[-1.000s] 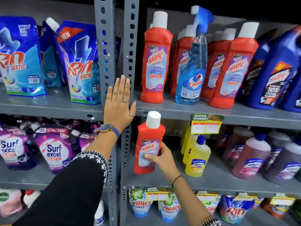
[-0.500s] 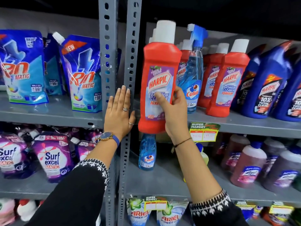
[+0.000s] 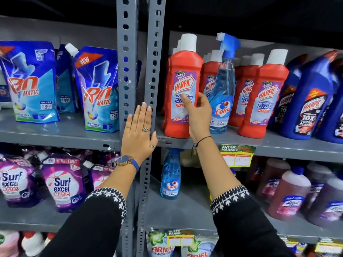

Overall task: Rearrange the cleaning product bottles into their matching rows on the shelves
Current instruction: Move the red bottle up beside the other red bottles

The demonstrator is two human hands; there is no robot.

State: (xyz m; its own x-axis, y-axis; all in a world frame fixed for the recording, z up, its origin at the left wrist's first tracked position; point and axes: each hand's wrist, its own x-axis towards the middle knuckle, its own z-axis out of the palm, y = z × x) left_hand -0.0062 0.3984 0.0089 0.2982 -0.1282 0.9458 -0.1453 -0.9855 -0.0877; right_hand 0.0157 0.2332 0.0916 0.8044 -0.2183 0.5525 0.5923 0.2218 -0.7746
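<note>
A supermarket shelving unit is seen from head height, split by a grey slotted upright post (image 3: 128, 71). All places below are given relative to this post.

Just right of the post, on the upper shelf (image 3: 278, 145), a red Harpic bottle (image 3: 182, 86) with a white cap stands upright at the front of a row of matching red bottles. The right hand (image 3: 198, 115) is wrapped around its lower right side, the thumb laid across the label and the fingers (image 3: 203, 98) curled behind, so the bottle is held though its base appears to rest on the shelf. The left hand (image 3: 138, 130) lies flat and open against the post, grasping nothing.

The step in hand is judged to be the setting of this red bottle into its own row. Further right of the post, a blue Colin spray bottle (image 3: 222, 93) stands among the red ones, touching the right hand's knuckles; it looks misplaced. Below it, on the lower shelf near the post, a second Colin spray bottle (image 3: 170, 175) stands alone.

The next move is judged to call for the grip to be let go once the red bottle is steady, and then for the upper spray bottle to be taken by its neck and brought down beside its twin.
</note>
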